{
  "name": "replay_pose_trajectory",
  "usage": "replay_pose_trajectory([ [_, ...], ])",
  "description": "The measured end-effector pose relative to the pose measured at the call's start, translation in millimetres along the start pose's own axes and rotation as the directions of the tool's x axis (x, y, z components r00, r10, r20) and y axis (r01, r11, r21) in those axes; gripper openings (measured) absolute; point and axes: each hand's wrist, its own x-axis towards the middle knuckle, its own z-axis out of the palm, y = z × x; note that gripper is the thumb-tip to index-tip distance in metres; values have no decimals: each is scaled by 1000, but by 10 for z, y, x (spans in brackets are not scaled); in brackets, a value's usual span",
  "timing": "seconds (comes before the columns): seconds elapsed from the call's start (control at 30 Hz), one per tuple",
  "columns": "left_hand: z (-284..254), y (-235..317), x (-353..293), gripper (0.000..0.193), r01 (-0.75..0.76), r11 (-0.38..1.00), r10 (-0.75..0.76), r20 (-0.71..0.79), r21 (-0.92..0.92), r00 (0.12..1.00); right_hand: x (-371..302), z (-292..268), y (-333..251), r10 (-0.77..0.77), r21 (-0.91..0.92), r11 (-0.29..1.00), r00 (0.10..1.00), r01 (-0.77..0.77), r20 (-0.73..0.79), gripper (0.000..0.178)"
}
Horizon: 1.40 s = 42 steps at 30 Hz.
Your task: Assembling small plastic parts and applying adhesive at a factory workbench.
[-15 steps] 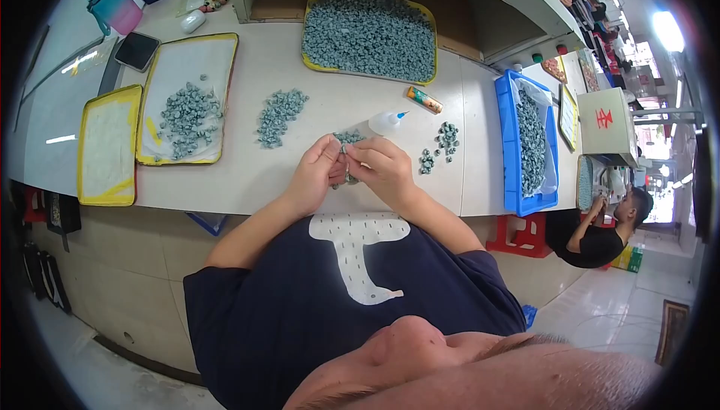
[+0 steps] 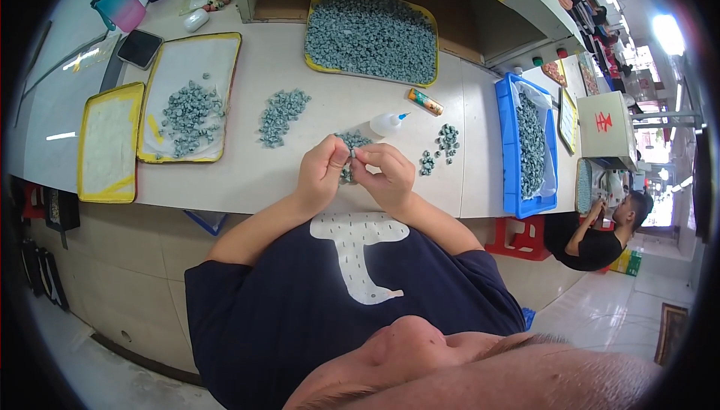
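Pale worktop (image 2: 247,177) spans mid-frame. Left hand (image 2: 321,172) and right hand (image 2: 388,174), at frame centre, pinch a small grey-green piece (image 2: 352,153), partly hidden, beside a loose pile (image 2: 353,138) of similar pieces. Caution: uneven pinch pressure could eject the piece, losing it among the pile.

The boldest marking I get on my feed is a large red character on the pale side of a box (image 2: 600,142) at the right, beyond the blue tray (image 2: 509,151); it stands alone in thick strokes. Nearer, on the worktable (image 2: 225,194), the small orange-and-green tube (image 2: 425,102) carries a printed wrapper, but its lettering is too tiny for me to read. Far off at the lower right, a yellow-and-green carton (image 2: 634,263) seems to have printing, too small and blurred for me to make out.
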Motion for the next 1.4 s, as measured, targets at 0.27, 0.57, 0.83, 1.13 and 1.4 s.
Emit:
replay_pose_trajectory([
  [0.27, -37, -75, -29, 24, -56, 998, 54, 47, 35, 997, 2, -53, -2, 101, 45, 994, 994, -103, 45, 19],
  [0.57, 35, 3, 35, 10, -399, 851, 422, 8, 343, 907, -17, -148, -11, 68, 56, 996, 998, -69, 20, 23],
  [0.83, -4, 209, 67, 20, -552, 563, 631, 113, 615, 768, 6, -253, -50, 10, 86, 996, 995, -19, 101, 30],
  [1.13, 9, 265, 44, 19, -514, 611, 553, 140, 602, 821, -9, -324, -77, 2, 46, 999, 977, -12, 212, 31],
  [1.4, -2, 97, -38, 11, -145, 790, 96, 114, 596, 989, 85, -611, -11, 316, -126, 949, 878, -290, 360, 22],
])
